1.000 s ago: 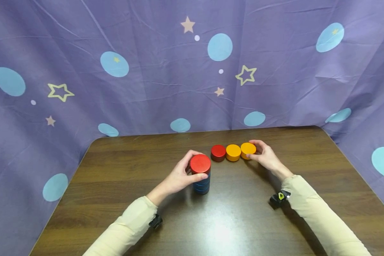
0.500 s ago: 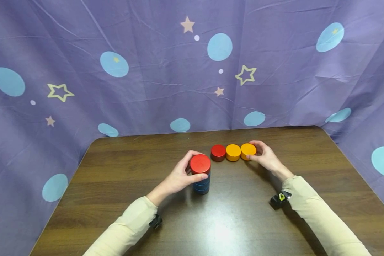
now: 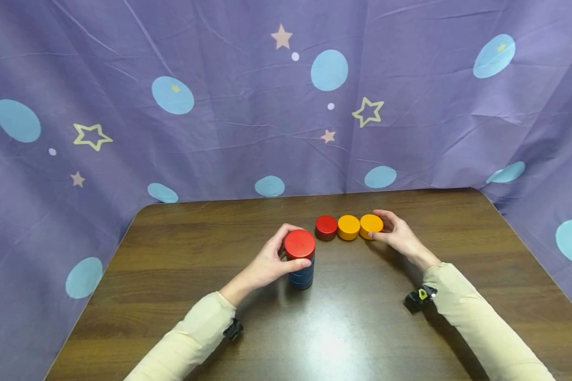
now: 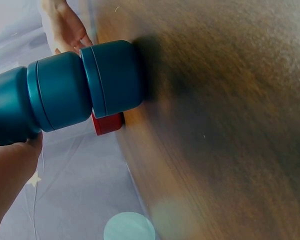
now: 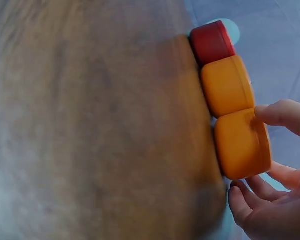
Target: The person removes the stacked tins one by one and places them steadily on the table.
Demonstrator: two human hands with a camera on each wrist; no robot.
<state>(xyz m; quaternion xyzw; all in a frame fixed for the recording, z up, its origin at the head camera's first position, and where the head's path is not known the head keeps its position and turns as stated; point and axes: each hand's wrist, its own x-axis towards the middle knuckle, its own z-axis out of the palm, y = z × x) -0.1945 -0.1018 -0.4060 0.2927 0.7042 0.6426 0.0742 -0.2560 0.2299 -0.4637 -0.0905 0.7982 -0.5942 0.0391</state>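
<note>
My left hand (image 3: pixel 271 259) grips the upper part of an upright stack of round lidded tins. A red tin (image 3: pixel 299 243) tops it, and several blue tins (image 4: pixel 65 90) stand below. The thumb lies across the stack near where red meets blue; the other fingertips are hidden behind. My right hand (image 3: pixel 400 233) pinches an orange tin (image 5: pixel 242 145) between thumb and fingers. That tin ends a row on the table, touching a second orange tin (image 3: pixel 349 227), with another red tin (image 3: pixel 326 227) at the row's left end.
The row lies toward the back of the brown wooden table (image 3: pixel 195 243), right of and behind the stack. A purple curtain (image 3: pixel 248 106) with stars and dots hangs behind the table's far edge. A small black device (image 3: pixel 414 299) sits at the right wrist.
The right hand and its orange tin have come very slightly lower in the head view, level with the row. The left hand keeps its grip on the stack.
</note>
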